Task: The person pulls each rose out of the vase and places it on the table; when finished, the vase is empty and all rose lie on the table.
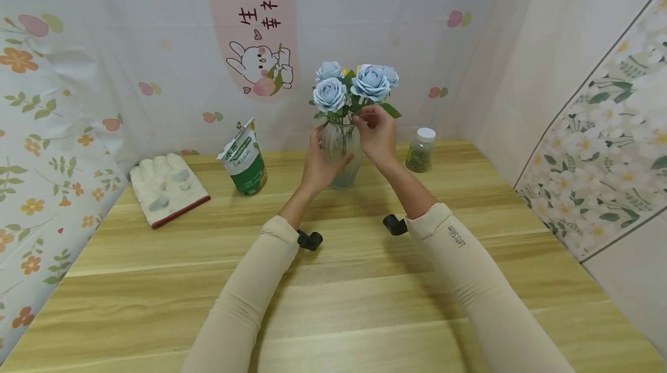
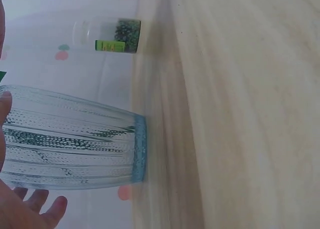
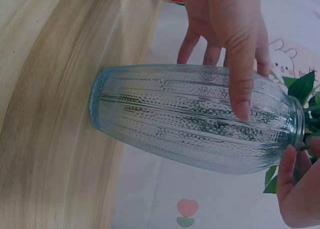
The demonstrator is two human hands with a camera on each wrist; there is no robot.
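A ribbed clear glass vase (image 1: 344, 178) stands upright on the table, holding light blue roses (image 1: 371, 83) with green leaves. My left hand (image 1: 319, 163) holds the vase from its left side. Its thumb lies across the near face of the glass, and the other fingers are at the far side, as the right wrist view shows. At the vase's mouth, my right hand (image 1: 379, 134) pinches a rose stem among the leaves; the fingertips are partly hidden there. Through the glass (image 3: 175, 109) dark stems show faintly.
Right of the vase stands a small white-capped jar (image 1: 420, 152) with green contents. To the left are a green and white pouch (image 1: 245, 161) with a clip and a pale work glove (image 1: 168, 186). A printed curtain (image 1: 172, 60) hangs behind the wooden table (image 1: 333, 303).
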